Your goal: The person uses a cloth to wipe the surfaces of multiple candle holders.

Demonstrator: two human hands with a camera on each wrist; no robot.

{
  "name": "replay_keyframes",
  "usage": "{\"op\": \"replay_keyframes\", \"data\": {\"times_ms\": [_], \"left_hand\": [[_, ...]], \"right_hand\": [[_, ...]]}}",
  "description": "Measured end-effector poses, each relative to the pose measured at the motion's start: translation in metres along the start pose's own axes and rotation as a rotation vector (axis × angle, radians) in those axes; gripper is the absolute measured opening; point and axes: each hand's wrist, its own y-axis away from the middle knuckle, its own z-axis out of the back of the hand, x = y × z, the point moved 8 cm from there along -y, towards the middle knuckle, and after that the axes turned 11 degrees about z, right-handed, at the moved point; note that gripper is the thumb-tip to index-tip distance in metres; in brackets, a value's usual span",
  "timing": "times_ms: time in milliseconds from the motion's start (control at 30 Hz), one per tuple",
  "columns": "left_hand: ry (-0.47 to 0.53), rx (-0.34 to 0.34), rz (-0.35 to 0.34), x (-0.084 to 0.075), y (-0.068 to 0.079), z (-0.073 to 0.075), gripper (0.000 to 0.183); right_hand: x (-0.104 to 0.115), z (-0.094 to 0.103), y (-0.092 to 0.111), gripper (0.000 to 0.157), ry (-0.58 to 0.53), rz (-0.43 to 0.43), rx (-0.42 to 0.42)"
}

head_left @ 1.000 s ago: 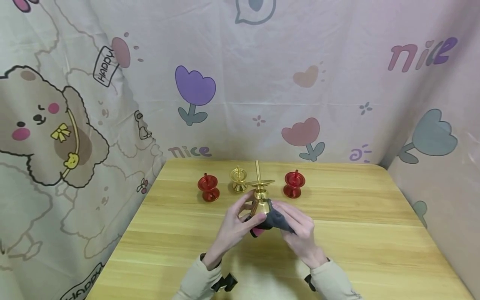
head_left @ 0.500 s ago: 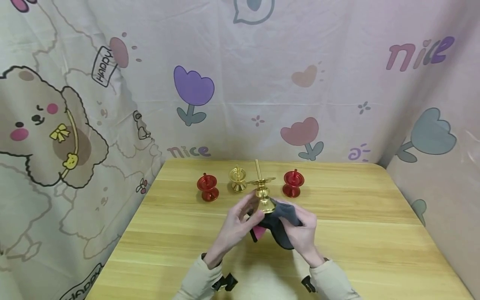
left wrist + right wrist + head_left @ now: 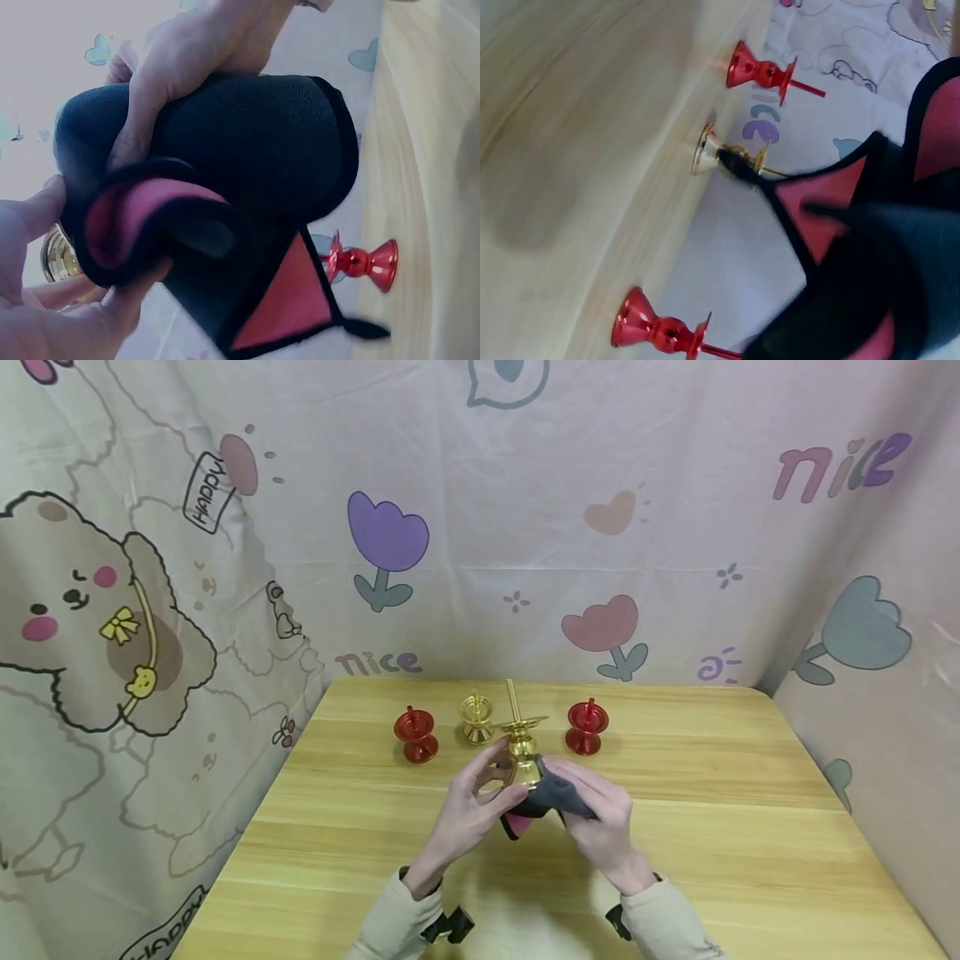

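In the head view, a gold candlestick (image 3: 522, 747) with a long spike leans slightly left above the middle of the table. My left hand (image 3: 467, 810) holds it by its flared base, thumb in front and fingers behind. A dark grey cloth (image 3: 562, 799) with black edging and pink patches wraps the base. My right hand (image 3: 602, 822) grips this cloth against the base's right side. In the left wrist view, the folded cloth (image 3: 247, 142) hides most of the candlestick. From the right wrist, a blurred cloth corner (image 3: 829, 199) hangs with its black loop.
Two red candlesticks, one at left (image 3: 416, 735) and one at right (image 3: 587, 727), stand toward the back of the wooden table (image 3: 720, 827). Between them is a smaller gold candlestick (image 3: 476, 717). A printed fabric backdrop (image 3: 480, 527) rises behind the table.
The candlestick has tipped right and then back left. A cloth flap hanging below the right hand half a second ago is drawn up again, and the right hand has shifted slightly.
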Motion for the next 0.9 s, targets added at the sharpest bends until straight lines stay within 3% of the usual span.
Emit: {"op": "replay_keyframes", "data": {"times_ms": [133,233,300,467,600,700,800,900], "left_hand": [[0.089,0.068,0.010,0.004,-0.001,-0.002,0.068],[0.120,0.112,0.040,0.007,-0.002,-0.005,0.070],[0.098,0.108,0.070,0.010,-0.003,-0.006,0.071],[0.030,0.059,0.086,0.010,-0.005,-0.006,0.073],[0.029,0.060,0.054,0.006,-0.005,-0.006,0.072],[0.056,0.085,0.021,0.004,-0.004,-0.006,0.071],[0.119,0.129,-0.015,0.002,-0.003,-0.006,0.071],[0.180,0.176,-0.037,0.002,-0.002,-0.007,0.070]], "right_hand": [[-0.014,0.004,0.008,0.025,-0.170,-0.208,-0.091],[-0.019,0.005,0.013,0.032,-0.169,-0.286,-0.109],[-0.018,0.005,0.012,0.031,-0.138,-0.251,-0.093],[-0.002,0.002,0.002,0.014,0.065,-0.015,0.015],[0.007,0.000,-0.005,0.023,0.171,0.093,0.081],[0.005,0.000,-0.007,0.019,0.103,0.071,0.058],[-0.004,0.004,-0.002,0.016,-0.065,-0.055,-0.016],[-0.013,0.007,0.004,0.028,-0.186,-0.190,-0.097]]}}
